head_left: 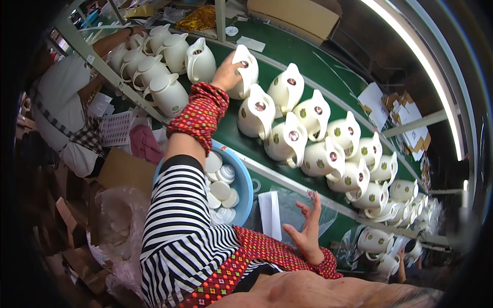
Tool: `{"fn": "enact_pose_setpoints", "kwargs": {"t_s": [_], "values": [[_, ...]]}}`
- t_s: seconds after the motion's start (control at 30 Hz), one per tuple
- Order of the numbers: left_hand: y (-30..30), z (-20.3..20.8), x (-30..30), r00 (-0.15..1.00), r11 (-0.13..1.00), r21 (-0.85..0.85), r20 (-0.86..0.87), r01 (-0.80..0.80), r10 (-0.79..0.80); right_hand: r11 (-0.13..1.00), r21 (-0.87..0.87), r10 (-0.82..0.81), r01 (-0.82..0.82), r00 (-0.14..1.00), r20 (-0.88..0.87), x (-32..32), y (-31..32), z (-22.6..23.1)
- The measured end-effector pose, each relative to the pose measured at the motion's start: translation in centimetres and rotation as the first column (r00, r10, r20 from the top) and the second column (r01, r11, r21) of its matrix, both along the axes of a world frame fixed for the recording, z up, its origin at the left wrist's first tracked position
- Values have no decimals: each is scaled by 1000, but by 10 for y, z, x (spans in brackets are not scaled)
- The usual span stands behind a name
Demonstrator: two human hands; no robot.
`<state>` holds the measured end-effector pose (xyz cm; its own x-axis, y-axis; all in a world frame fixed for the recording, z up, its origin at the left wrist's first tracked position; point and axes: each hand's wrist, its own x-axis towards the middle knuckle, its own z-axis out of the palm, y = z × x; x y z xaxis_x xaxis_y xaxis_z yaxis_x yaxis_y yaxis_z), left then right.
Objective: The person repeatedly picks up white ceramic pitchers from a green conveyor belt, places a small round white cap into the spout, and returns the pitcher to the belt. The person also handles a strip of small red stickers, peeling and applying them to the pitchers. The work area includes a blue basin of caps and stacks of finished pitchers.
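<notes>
Left hand (226, 75) on cream jug (248, 78)

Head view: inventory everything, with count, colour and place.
Open jugs: over a dozen, cream, centre to right
Lidded jugs: at least six, cream, upper left
Work surface: one, green, beneath the jugs
Basin: one, blue, below centre
Discs: many, white, in the basin
Cardboard: several pieces, brown, top and left
Wrapping: one heap, gold, top
Long lamp: one, white, upper right
Cloth: one, pink, left
Papers: several, white, right
Co-worker: at least one, white top, left
Left hand: one, red-patterned cuff, on an open jug
Right hand: one, red-patterned cuff, lower centre
</notes>
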<state>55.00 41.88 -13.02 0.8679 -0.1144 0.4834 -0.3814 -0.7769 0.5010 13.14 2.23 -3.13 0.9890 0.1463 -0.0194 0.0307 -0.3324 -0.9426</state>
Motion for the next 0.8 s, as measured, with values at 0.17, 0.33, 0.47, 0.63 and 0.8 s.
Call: {"fn": "enact_pose_setpoints", "kwargs": {"t_s": [0.17, 0.33, 0.47, 0.63, 0.8], "values": [[-9, 0, 4, 937, 997, -81, -350, -12, -18, 998, -23, -68, 66, 991, -116, 13, -2, 1], [71, 10, 23, 971, 957, 167, 25, -239, 238, 996, 0, -91, 92, 984, -155, 25, 3, -3], [163, -17, 29, 839, 706, 566, -44, -426, 542, 996, 38, -73, 82, 978, -197, 31, 11, -9], [189, -5, 39, 834, 876, 451, -408, -170, 372, 995, 18, -97, 102, 976, -194, 30, 13, -9], [164, -18, 35, 811, 899, 379, -441, -221, 386, 991, 22, -127, 133, 973, -191, 29, 21, -1]]}}
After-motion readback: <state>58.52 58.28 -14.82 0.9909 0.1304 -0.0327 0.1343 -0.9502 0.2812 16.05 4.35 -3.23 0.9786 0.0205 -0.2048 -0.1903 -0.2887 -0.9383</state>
